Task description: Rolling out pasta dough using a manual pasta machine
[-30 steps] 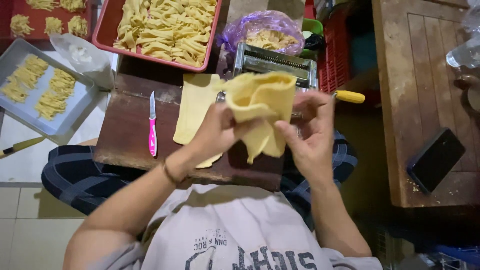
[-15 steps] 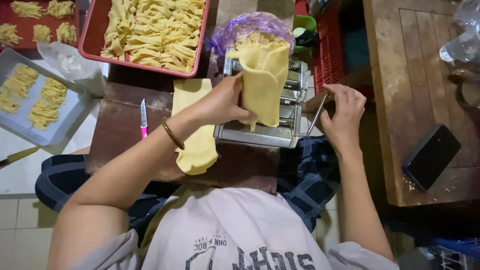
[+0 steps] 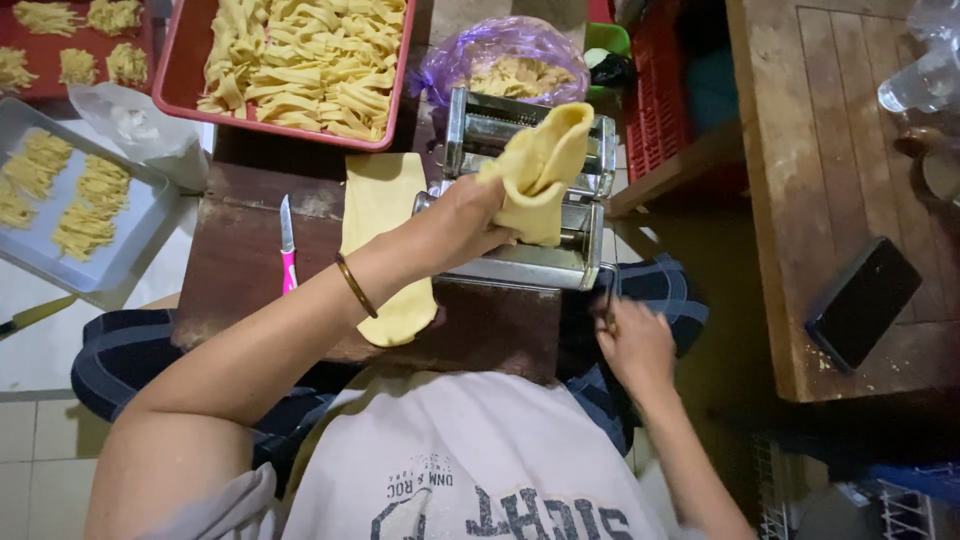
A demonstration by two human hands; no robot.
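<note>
A metal pasta roller (image 3: 525, 255) stands on a dark wooden board (image 3: 250, 290) across my lap. My left hand (image 3: 465, 220) holds a folded yellow dough sheet (image 3: 540, 165) over the top of the roller. Low at the roller's right side, my right hand (image 3: 635, 345) grips the crank handle (image 3: 610, 290). Flat on the board left of the machine lies a second long dough strip (image 3: 385, 235). A pink-handled knife (image 3: 288, 255) rests beside it.
A red tray of cut noodles (image 3: 295, 60) sits behind the board, a purple bag of dough scraps (image 3: 510, 60) beside it. Left are a grey tray (image 3: 120, 250) with noodle nests and another red tray (image 3: 60, 45). A black phone (image 3: 860, 300) lies on the wooden table (image 3: 810, 150) right.
My left hand has carried the dough from in front of my chest up onto the roller. My right hand let go of the dough and dropped to the crank, then lower.
</note>
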